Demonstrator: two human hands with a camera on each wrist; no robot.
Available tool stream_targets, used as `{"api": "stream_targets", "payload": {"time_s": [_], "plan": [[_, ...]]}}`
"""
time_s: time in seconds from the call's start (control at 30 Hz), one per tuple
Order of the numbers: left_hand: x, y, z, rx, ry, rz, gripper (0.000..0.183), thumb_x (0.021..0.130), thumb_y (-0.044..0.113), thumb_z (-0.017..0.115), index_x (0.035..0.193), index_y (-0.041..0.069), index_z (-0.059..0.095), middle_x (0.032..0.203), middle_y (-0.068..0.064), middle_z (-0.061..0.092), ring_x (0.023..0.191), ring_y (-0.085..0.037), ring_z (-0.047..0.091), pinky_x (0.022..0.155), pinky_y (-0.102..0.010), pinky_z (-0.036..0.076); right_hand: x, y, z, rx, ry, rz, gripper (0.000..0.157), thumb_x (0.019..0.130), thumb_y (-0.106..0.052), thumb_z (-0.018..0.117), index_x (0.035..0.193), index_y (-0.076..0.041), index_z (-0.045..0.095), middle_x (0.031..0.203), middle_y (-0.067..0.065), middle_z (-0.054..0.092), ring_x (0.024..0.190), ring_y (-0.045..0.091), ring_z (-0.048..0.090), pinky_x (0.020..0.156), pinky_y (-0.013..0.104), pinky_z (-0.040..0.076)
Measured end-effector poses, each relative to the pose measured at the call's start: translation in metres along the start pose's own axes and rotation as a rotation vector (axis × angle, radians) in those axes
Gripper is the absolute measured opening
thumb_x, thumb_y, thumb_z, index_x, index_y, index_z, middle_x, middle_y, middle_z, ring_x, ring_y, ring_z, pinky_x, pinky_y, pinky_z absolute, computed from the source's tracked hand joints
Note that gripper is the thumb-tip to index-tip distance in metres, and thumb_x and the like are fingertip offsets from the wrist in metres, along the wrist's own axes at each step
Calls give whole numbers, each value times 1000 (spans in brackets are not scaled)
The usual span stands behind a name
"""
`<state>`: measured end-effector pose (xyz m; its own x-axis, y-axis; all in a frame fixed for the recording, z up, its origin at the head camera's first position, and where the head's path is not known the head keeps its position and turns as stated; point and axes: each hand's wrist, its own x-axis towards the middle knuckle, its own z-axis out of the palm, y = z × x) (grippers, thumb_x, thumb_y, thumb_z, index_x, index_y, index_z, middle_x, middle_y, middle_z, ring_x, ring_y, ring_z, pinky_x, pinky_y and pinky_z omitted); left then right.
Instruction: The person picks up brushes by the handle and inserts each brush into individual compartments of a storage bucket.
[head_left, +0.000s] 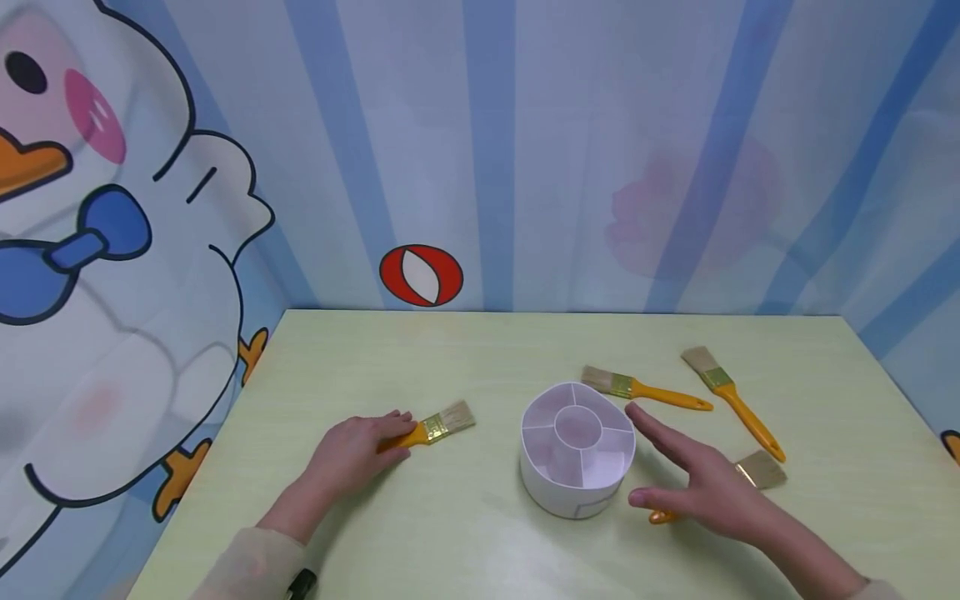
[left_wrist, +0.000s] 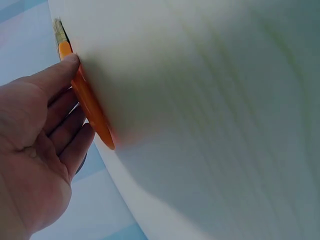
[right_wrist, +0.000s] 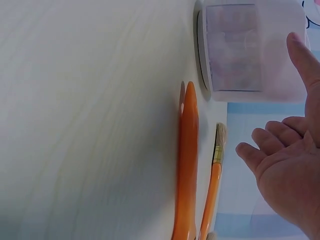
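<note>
My left hand (head_left: 360, 454) pinches the orange handle of a flat paintbrush (head_left: 433, 427) between thumb and fingers, bristles pointing to two o'clock. My right hand (head_left: 708, 487), thumb and fingers spread, grips nothing; just off it at nine o'clock stands a white divided round organizer (head_left: 558, 492). A second brush (head_left: 763, 469) lies beneath that hand, a third brush (head_left: 636, 388) at eleven o'clock, a fourth brush (head_left: 726, 385) at one.
</note>
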<state>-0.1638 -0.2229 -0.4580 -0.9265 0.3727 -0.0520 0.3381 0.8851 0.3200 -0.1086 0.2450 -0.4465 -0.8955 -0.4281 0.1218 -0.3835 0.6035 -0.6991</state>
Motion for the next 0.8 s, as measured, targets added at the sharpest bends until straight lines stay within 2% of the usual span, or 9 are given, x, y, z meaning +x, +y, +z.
{"api": "stream_targets", "payload": {"time_s": [0.07,0.2,0.43,0.63,0.8], "plan": [[0,0,1,-5,9,-14,45,99,23,80,142,14,71,145,-5,68,136,-28,63,110,-54,54,1,0,2,27,-8,5,99,88,-40,88,169,-19,35,169,9,42,146,42,49,112,13,39],[0,1,4,-15,25,-34,45,98,22,80,142,16,71,144,-6,69,132,-30,66,109,-55,55,2,-1,3,49,-13,23,99,89,-40,88,168,-16,35,168,10,43,146,40,50,112,14,41],[2,3,6,-29,57,-44,42,97,19,81,139,17,74,138,-6,72,126,-31,69,106,-54,57,2,-3,4,41,-24,54,98,90,-39,88,169,-20,33,168,11,43,145,40,52,113,24,47],[3,6,7,-7,88,-38,40,95,13,83,134,16,77,129,-5,77,118,-30,73,101,-51,60,2,-2,5,28,-28,62,98,90,-38,88,168,-15,35,167,11,44,145,40,52,113,33,51],[4,6,9,3,118,-35,37,93,11,84,130,17,79,123,-4,79,112,-29,75,97,-49,62,2,-3,5,38,-40,88,98,90,-41,87,168,-16,35,167,11,45,146,42,51,113,42,53]]}}
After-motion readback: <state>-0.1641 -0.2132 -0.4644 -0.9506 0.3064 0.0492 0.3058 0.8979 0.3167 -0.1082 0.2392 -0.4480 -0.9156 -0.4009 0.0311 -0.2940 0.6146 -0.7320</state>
